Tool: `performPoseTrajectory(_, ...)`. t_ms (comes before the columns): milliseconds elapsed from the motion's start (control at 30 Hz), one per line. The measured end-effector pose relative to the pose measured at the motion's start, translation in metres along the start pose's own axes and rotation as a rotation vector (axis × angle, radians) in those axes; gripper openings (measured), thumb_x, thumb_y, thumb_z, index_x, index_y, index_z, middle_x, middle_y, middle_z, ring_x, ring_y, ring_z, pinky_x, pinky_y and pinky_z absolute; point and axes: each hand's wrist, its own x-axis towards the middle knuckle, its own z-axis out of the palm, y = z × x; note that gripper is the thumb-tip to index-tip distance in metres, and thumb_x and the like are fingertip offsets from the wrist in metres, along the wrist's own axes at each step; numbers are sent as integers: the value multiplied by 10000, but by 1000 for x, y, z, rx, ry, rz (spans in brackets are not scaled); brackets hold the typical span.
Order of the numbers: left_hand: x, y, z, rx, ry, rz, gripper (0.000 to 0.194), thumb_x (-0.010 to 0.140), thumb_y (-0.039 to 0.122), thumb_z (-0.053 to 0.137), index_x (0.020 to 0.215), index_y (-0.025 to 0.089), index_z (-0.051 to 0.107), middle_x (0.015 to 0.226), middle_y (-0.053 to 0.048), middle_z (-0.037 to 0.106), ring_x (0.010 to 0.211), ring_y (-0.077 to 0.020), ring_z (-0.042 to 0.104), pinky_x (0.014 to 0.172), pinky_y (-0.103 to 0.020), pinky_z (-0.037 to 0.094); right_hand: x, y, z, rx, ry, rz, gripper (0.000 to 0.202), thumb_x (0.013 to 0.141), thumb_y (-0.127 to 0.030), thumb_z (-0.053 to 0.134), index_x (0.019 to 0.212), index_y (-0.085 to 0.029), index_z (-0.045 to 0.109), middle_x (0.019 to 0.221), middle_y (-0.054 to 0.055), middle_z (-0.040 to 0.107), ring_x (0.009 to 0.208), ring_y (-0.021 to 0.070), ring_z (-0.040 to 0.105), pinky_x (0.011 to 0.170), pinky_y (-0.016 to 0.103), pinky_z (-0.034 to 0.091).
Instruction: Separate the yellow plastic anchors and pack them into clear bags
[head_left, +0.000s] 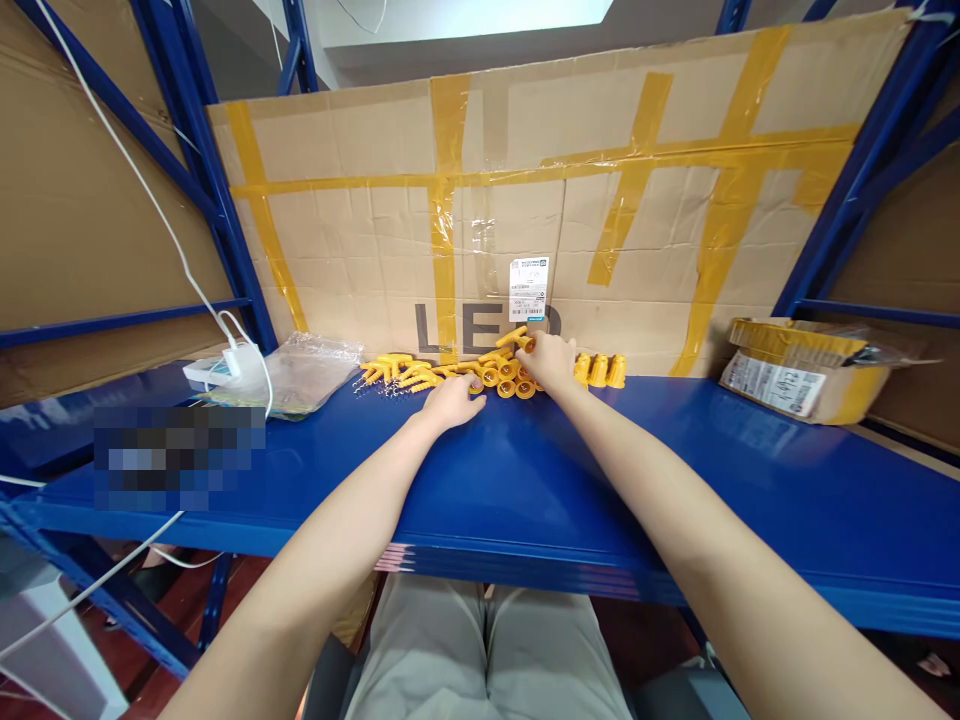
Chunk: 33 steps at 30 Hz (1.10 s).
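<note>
My left hand (451, 402) rests at the left end of a stack of yellow plastic cups (507, 389), its thumb and fingers apart against the nearest cup. The cups lie on their sides, with their round mouths facing me. At the top of the stack, the fingers of my right hand (551, 362) are closed on another yellow cup (528, 344). Several more yellow cups (598, 371) stand upside down just right of that hand. Left of the stack lies a pile of slim yellow pieces with metal spiral ends (397, 371). My right hand partly hides the stack.
A large taped cardboard sheet (360, 240) closes off the back of the blue shelf (495, 480). On the left are plastic bags (311, 370), a white power strip with a plug (240, 362) and a blurred-out item. An opened cardboard box (802, 372) sits at the right.
</note>
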Motion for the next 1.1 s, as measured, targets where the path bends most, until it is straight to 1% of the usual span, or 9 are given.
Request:
performPoseTrajectory(100, 0, 0, 1, 4, -17, 1, 307, 810, 350, 540, 1056, 188, 628, 870, -52, 681, 843, -231, 644, 751, -312, 483, 1, -11, 8, -69, -29, -28, 268, 811, -248, 462, 977, -121, 631, 963, 186, 680, 971, 313, 600, 900, 438, 288)
performPoseTrajectory(267, 1, 0, 2, 5, -50, 10, 291, 811, 359, 536, 1020, 192, 651, 819, -49, 678, 810, -223, 642, 732, -307, 484, 1, -21, 13, -67, -106, 25, 271, 847, -244, 433, 996, -114, 618, 1007, 202, 671, 991, 309, 609, 899, 430, 298)
performPoseTrajectory(400, 2, -1, 3, 3, -56, 26, 275, 808, 361, 530, 979, 194, 666, 803, -49, 674, 791, -222, 636, 715, -309, 483, 0, -23, 13, -20, -187, 26, 426, 879, -441, 411, 1092, -109, 572, 1082, 218, 642, 1072, 332, 570, 921, 460, 315)
performPoseTrajectory(500, 2, -2, 4, -8, -61, 36, 262, 803, 357, 532, 949, 192, 674, 786, -49, 671, 778, -220, 631, 716, -312, 482, 4, -17, 9, 45, -146, -12, 557, 879, -568, 345, 1109, -106, 556, 1100, 222, 630, 1076, 348, 553, 933, 504, 315)
performPoseTrajectory(633, 2, -1, 4, -23, -66, 49, 240, 792, 345, 545, 912, 191, 685, 783, -48, 669, 775, -215, 628, 724, -304, 483, 16, 13, -2, 78, 24, 27, 457, 912, -432, 329, 1179, -120, 530, 1197, 199, 590, 1096, 325, 530, 921, 484, 354)
performPoseTrajectory(733, 2, 0, 3, -23, -75, 38, 236, 786, 340, 553, 912, 191, 686, 797, -48, 671, 789, -211, 625, 720, -294, 484, 21, 52, -8, 27, 50, 57, 412, 905, -264, 311, 1228, -132, 530, 1255, 179, 563, 1141, 305, 507, 928, 471, 374)
performPoseTrajectory(833, 2, 1, 3, -19, -86, 38, 241, 791, 347, 548, 910, 193, 690, 805, -51, 673, 794, -215, 624, 719, -299, 483, 20, 91, -8, -80, -14, 36, 482, 856, -138, 328, 1303, -142, 508, 1326, 157, 526, 1196, 292, 479, 961, 485, 370)
performPoseTrajectory(933, 2, 1, 3, -17, -100, 38, 239, 799, 352, 541, 894, 198, 696, 806, -49, 676, 786, -216, 627, 716, -302, 482, 16, 120, -2, -177, -94, -74, 540, 835, -115, 355, 1349, -217, 483, 1354, 92, 522, 1236, 270, 457, 995, 515, 351)
performPoseTrajectory(1100, 3, 0, 5, -26, -104, 31, 224, 800, 337, 546, 894, 201, 697, 809, -44, 680, 786, -217, 630, 713, -302, 479, 16, 135, 8, -283, -226, -65, 543, 782, -118, 438, 1303, -234, 535, 1357, 76, 525, 1254, 249, 453, 1031, 459, 325)
